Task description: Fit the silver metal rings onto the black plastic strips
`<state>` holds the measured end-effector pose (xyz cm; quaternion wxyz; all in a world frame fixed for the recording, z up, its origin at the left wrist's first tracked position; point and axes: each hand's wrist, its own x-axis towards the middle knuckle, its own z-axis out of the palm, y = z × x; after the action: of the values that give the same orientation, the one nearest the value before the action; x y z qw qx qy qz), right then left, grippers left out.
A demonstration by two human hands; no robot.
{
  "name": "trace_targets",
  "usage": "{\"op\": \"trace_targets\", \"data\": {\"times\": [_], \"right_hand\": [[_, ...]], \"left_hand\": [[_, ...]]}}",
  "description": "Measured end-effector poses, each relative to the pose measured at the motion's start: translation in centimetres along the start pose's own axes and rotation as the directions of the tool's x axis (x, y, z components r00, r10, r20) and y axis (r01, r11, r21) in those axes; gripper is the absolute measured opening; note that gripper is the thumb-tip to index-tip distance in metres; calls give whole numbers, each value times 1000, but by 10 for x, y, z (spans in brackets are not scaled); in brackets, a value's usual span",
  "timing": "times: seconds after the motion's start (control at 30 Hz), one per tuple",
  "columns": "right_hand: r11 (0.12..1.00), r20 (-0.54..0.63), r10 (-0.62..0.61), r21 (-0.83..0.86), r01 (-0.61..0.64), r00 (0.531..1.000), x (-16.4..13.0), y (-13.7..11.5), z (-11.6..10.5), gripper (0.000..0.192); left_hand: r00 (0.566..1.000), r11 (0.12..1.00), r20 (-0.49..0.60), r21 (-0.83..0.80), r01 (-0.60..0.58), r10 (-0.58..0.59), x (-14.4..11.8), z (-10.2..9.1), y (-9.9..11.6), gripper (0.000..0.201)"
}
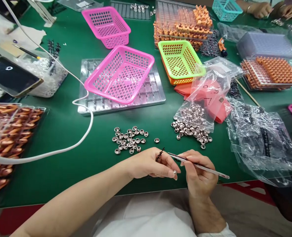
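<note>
My left hand pinches a small black toothed strip between thumb and fingers, and a tiny silver cap sits at a fingertip. My right hand grips slim tweezers whose tip points left toward the black strip. Just beyond my hands, several small silver caps lie loose on the green mat. More caps spill from an open clear bag to the right.
A pink basket rests tilted on a clear moulded tray. Behind are another pink basket, a green basket, orange part racks, crumpled bags, a white cable, and another person's hands.
</note>
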<state>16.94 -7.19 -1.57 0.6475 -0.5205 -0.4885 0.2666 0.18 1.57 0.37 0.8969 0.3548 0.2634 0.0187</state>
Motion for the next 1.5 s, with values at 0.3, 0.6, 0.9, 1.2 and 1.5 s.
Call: {"op": "trace_targets", "data": {"times": [0.3, 0.6, 0.9, 1.2, 1.5], "right_hand": [[987, 88, -139, -69, 145, 986, -8, 2, -7, 17], [959, 120, -238, -129, 253, 964, -12, 3, -9, 19], [947, 144, -263, -147, 284, 954, -11, 2, -6, 28], [937, 153, -287, -160, 311, 946, -10, 2, -5, 29], [950, 153, -256, -142, 277, 955, -12, 1, -4, 34]], "left_hand": [[868, 825, -399, 565, -22, 296, -3, 20, -1, 18], [613, 245, -231, 968, 63, 755, 2, 11, -19, 20], [624, 114, -183, 982, 151, 760, 3, 9, -21, 22], [621, 82, -191, 977, 199, 761, 3, 8, -20, 22], [621, 76, -183, 978, 194, 763, 3, 7, -21, 23]]}}
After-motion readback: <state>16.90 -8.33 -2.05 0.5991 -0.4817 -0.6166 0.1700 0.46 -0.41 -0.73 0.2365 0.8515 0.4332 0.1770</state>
